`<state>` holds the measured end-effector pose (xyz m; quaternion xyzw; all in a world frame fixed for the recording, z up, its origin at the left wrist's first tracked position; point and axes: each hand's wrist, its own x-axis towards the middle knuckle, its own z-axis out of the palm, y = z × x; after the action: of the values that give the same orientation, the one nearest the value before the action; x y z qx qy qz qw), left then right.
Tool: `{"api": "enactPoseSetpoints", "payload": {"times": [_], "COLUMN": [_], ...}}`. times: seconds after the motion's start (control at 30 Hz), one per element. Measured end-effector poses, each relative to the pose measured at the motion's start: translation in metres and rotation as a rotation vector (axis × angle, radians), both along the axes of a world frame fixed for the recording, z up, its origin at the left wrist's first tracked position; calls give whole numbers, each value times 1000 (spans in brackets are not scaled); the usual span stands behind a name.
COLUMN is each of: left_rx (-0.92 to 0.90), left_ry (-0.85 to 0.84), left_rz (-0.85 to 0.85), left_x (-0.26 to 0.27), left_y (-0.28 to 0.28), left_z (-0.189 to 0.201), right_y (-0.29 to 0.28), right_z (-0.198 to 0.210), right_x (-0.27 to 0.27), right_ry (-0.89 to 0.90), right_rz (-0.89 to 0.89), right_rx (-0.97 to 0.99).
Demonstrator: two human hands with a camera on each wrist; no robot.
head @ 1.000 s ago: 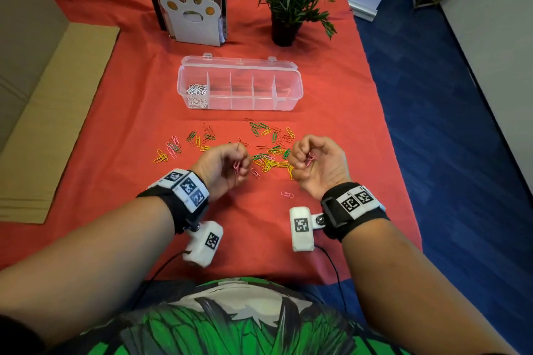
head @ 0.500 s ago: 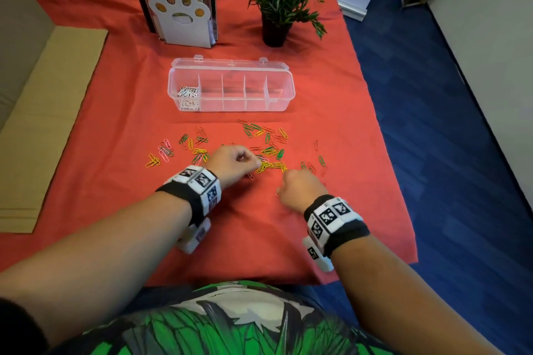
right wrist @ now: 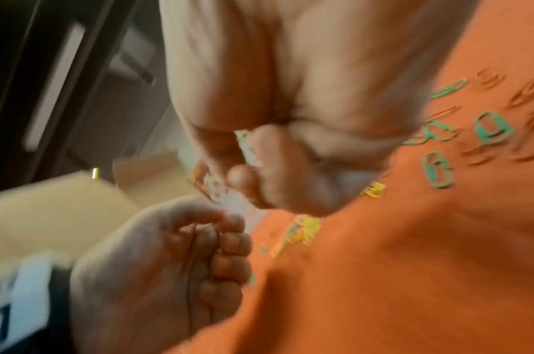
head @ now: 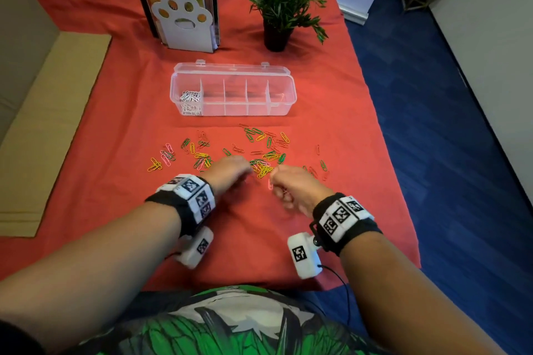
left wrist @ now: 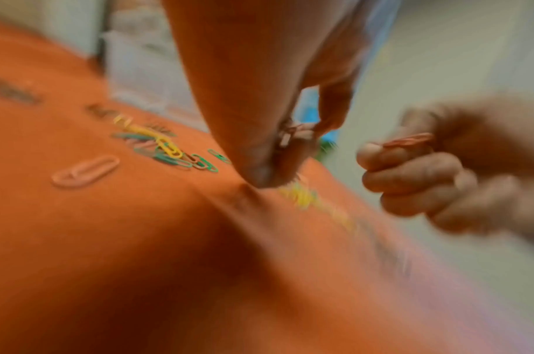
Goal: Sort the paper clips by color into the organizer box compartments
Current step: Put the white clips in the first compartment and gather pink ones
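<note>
Two hands work above a red tablecloth, where a clear organizer box sits well beyond the fingertips. Left hand pinches pink clips; right hand clenches around more pink clips. Loose paper clips lie scattered just past both sets of fingers.

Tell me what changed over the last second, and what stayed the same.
Both hands turned from palms-up to palms-down and dropped to the scattered clips. The left hand keeps its pink clips while pinching at the cloth; the right hand still holds its own bunch. The box, with white clips in its leftmost compartment, stayed put.
</note>
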<state>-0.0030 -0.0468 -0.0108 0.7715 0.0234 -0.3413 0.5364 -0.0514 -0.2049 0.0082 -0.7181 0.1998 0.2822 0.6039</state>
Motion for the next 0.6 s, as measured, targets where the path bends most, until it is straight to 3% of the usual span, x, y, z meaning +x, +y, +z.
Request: {"api": "enactPoseSetpoints", "payload": {"times": [0.07,0.1,0.17,0.23,0.37,0.47,0.6], "left_rx": [-472,-637,-819,-842,-634,-439,-485], "left_ry": [389,492,552,547,536,502,421], "left_rz": [179,199,178,224,453,532,501], "left_x": [4,6,10,14,24,39,74], "left_y": [10,17,28,34,35,40,43], "left_z": [15,23,32,37,36,36,57], "right_y": [-3,-3,-2,2,16,25,25], "right_z": [10,14,20,22,17,4,-5], "right_x": [4,8,16,25,46,59,62], "right_ry": [-39,-73,-128,-135,-8,156,236], "right_rz": [-130,-147,-158,-190,-303,-404,-428], "right_rx": [396,567,807,911,901,668,379]}}
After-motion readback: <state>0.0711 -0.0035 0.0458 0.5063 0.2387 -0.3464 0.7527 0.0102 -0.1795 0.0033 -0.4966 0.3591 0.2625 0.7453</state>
